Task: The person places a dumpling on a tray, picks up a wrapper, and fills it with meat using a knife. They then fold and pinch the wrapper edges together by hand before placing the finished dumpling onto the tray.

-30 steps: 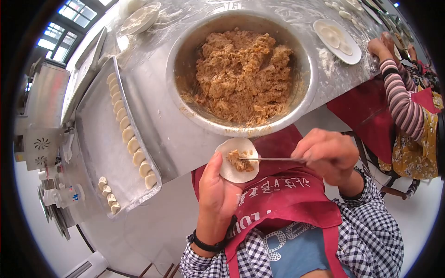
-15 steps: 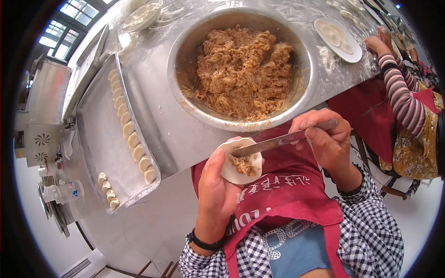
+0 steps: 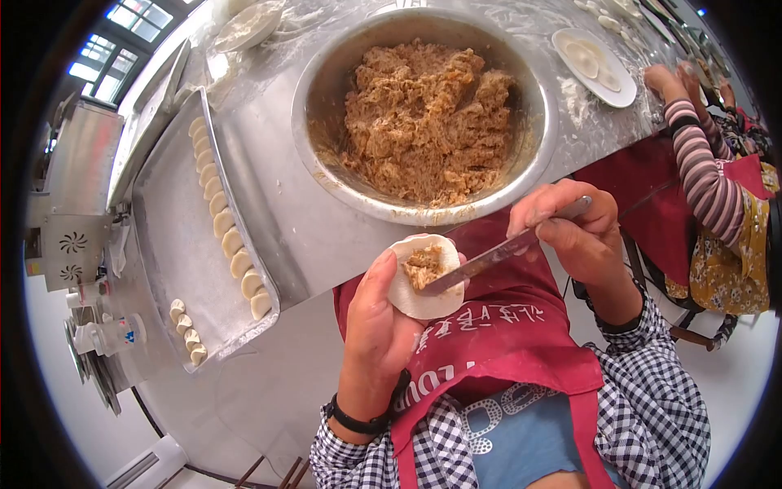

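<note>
on your side of the steel bowl [image 3: 391, 213]: one round dough wrapper [image 3: 422, 305], lying open in your left hand [image 3: 376, 330], well apart from the long tray [image 3: 175, 244].
wrapper, handling: likely light, limp and soft; probably easy to tear or dent under a hard edge.
wrapper, hold: best cradled from beneath, with thumb pressure kept light and near the rim.
filling [image 3: 423, 266]: a small tan mound inside the rim; looks moist, coarse and sticky, apt to cling to metal.
flat blade [image 3: 497, 253]: narrow and metal, seemingly stiff and light; best taken by its far end, clear of the smears, which may be slippery.
left hand, grip: wrapper supported on the fingers, thumb laid along its near side; hold looks loose rather than squeezed.
left hand, pose: palm turned up, forearm rising from the checked sleeve [image 3: 444, 436].
right hand [image 3: 582, 236], grip: thumb and fingers closed on the upper end of the blade.
right hand, pose: knuckles raised, blade slanting down across to the wrapper, tip at the filling's lower edge.
</note>
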The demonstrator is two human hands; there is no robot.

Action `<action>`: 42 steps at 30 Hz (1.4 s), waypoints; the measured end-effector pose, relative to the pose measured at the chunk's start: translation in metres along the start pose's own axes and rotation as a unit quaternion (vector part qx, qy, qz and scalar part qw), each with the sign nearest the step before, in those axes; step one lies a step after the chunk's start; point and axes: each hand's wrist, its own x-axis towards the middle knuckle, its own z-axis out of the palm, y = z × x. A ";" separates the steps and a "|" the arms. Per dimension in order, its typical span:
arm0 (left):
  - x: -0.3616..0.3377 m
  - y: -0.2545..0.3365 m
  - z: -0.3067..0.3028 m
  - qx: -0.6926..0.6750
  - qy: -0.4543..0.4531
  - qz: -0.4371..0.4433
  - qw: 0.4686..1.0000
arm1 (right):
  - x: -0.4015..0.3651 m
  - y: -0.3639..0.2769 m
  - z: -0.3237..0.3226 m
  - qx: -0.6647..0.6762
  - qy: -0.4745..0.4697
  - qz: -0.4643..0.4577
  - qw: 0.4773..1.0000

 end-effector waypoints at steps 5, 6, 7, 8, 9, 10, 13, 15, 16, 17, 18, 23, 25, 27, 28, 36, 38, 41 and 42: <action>-0.001 0.000 0.000 0.050 -0.025 0.002 0.998 | 0.001 0.005 0.006 -0.014 0.042 0.035 0.998; 0.000 0.000 0.000 0.048 -0.012 0.014 0.999 | 0.000 0.006 0.006 0.004 0.046 0.036 0.998; 0.000 -0.001 -0.001 0.046 0.000 0.025 0.999 | -0.001 0.007 0.005 0.023 0.050 0.038 0.998; 0.000 -0.001 0.000 0.046 0.000 0.026 0.999 | -0.001 0.007 0.003 0.023 0.049 0.038 0.998; 0.001 -0.001 0.000 0.042 0.009 0.045 0.998 | -0.001 0.006 0.000 0.062 0.057 0.037 0.996; 0.001 -0.001 0.000 0.038 0.017 0.064 0.997 | -0.001 0.006 -0.001 0.100 0.064 0.036 0.992; 0.000 -0.002 0.002 0.056 0.015 0.062 0.996 | -0.001 0.006 0.003 0.105 0.082 0.026 0.991; -0.002 -0.003 0.005 0.080 -0.003 0.074 0.994 | -0.002 0.013 0.005 0.081 0.084 0.029 0.993; -0.002 -0.003 0.007 0.104 -0.020 0.087 0.991 | -0.003 0.015 0.005 0.057 0.085 0.032 0.994; -0.002 -0.003 0.009 0.104 -0.020 0.087 0.991 | -0.004 0.015 0.006 0.057 0.085 0.032 0.994; -0.002 -0.004 0.010 0.089 -0.008 0.096 0.991 | -0.004 0.014 0.007 0.061 0.088 0.035 0.994; 0.002 -0.004 0.007 0.069 0.029 0.113 0.991 | -0.005 0.012 0.008 0.090 0.123 0.049 0.987; 0.001 -0.003 0.010 0.042 0.017 0.125 0.991 | -0.006 0.013 0.007 0.048 0.114 0.020 0.992; 0.001 -0.004 0.010 0.059 0.016 0.127 0.990 | -0.006 0.014 0.008 0.042 0.113 0.026 0.992; 0.001 -0.004 0.009 0.075 0.015 0.130 0.989 | -0.006 0.015 0.009 0.038 0.113 0.032 0.992; 0.002 -0.001 0.000 0.035 0.037 0.114 0.992 | -0.009 0.013 0.000 0.051 0.119 -0.050 0.990; 0.000 -0.001 0.002 0.051 0.029 0.110 0.992 | -0.008 0.012 -0.002 0.050 0.120 -0.080 0.988; 0.000 -0.002 0.002 0.057 0.031 0.111 0.992 | -0.007 0.010 0.001 0.038 0.112 -0.107 0.987; 0.001 -0.003 0.003 0.066 0.040 0.124 0.989 | -0.006 0.010 0.003 0.029 0.103 -0.107 0.988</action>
